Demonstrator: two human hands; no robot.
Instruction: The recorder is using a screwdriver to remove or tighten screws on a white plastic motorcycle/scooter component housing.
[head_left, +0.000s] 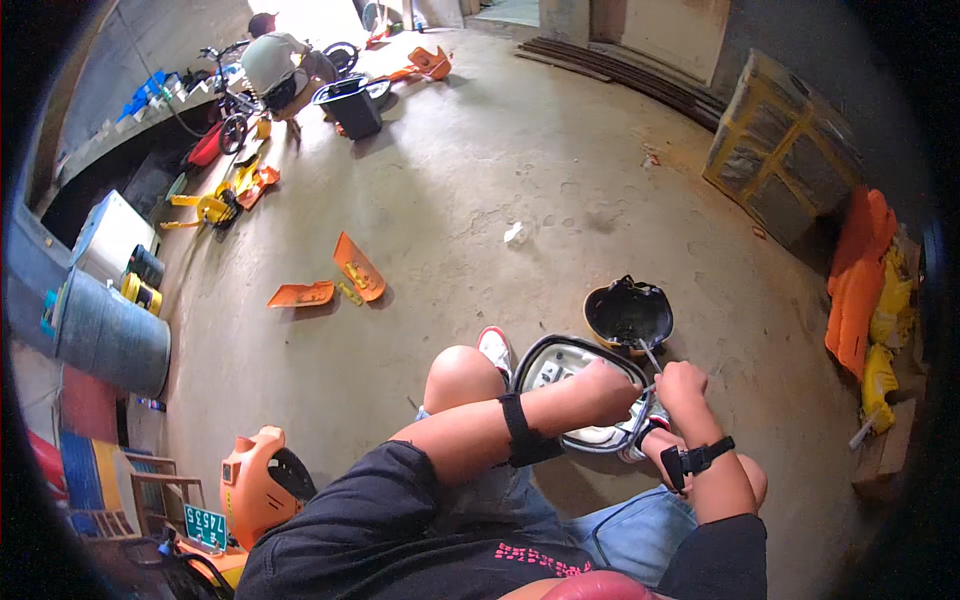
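My left hand (608, 393) is closed, its fingers curled over a shallow oval case (540, 362) with a black rim and pale inside. Just right of it, my right hand (683, 384) is closed too. A thin grey strip (650, 354) runs from the right hand's fingers toward an upturned helmet (628, 314) with a dark inside and yellowish shell. A short thin piece (648, 388) shows between the two hands. Its kind is too small to tell, and the left fingers hide what they grip. The case lies between my feet.
Orange panels (358, 268) lie on the floor ahead, left of centre. A blue barrel (112, 332) and an orange scooter part (262, 485) stand at left. Far left, another person (278, 68) bends by a bicycle and a black bin (352, 110). Orange and yellow pieces (860, 280) lean at right.
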